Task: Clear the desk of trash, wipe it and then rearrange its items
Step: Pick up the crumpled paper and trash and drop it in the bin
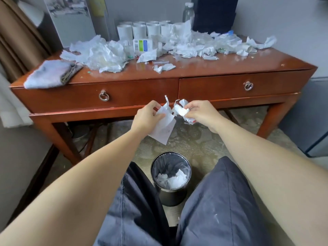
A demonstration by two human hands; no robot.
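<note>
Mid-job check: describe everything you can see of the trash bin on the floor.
The bin is a round, dark container standing upright on the patterned carpet, between the person's knees. A greyish plastic liner folds over its rim. It is partly filled with crumpled white paper. A trouser leg hides its lower left edge.

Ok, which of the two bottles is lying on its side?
The bottle with the green-and-blue label, down among the paper scraps; the clear bottle at the back stands upright.
</note>
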